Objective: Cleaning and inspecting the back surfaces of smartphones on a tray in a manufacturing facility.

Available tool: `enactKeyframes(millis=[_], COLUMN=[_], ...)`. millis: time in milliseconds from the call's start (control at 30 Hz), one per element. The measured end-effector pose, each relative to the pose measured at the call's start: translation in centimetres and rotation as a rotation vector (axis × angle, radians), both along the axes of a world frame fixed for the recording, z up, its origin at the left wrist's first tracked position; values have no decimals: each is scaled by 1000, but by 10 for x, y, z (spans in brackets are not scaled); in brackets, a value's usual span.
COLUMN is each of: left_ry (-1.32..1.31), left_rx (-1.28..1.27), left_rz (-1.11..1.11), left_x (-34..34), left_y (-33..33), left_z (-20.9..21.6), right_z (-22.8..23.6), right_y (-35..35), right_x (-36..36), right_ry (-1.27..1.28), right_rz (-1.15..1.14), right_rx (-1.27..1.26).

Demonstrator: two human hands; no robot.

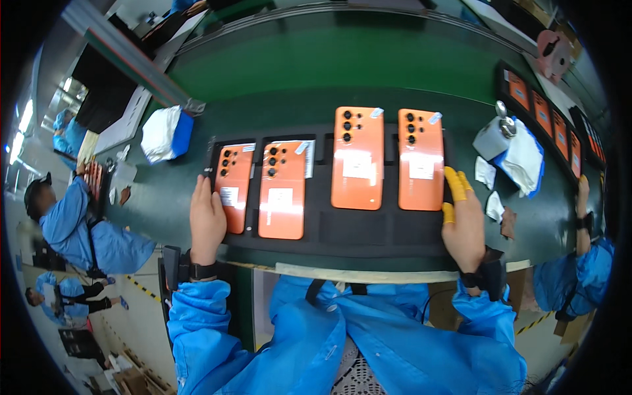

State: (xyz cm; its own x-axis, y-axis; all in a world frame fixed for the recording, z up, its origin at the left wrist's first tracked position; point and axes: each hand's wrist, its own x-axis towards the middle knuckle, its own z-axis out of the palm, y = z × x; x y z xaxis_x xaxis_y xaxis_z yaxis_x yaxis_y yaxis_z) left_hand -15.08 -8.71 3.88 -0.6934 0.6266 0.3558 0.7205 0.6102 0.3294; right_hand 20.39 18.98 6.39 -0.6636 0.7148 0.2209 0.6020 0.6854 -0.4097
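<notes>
Four orange phones [283,178] lie on one black tray [352,227] near the worktop's [171,204] near edge: two toward the tray's left edge, two toward its right. The left hand [207,220], fingers straight and together, touches the tray's left edge; the right hand [464,227], three digits yellow-covered, lies loosely straight at its right edge. Neither is closed around anything. Two blue boxes [185,135] hold white wipes [159,135].
</notes>
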Motion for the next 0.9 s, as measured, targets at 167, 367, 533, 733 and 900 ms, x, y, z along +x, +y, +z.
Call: enactKeyframes(millis=[167,367,533,733,900], left_ry=[1,183,212,68,169], left_rx=[-46,-135,-181,-225,-138], left_rz=[-16,11,83,165,187], left_x=[39,38,22,14,26], left_y=[-9,-13,6,9,7], left_z=[10,11,9,9,27], right_z=[6,23,29,-5,0], right_y=[-5,-26,-92,-126,-132], right_x=[22,1,-70,-127,-129], right_ry=[33,23,-50,-141,19], right_rz=[-19,97,404,436,457], right_rx=[-134,192,18,-8,-48])
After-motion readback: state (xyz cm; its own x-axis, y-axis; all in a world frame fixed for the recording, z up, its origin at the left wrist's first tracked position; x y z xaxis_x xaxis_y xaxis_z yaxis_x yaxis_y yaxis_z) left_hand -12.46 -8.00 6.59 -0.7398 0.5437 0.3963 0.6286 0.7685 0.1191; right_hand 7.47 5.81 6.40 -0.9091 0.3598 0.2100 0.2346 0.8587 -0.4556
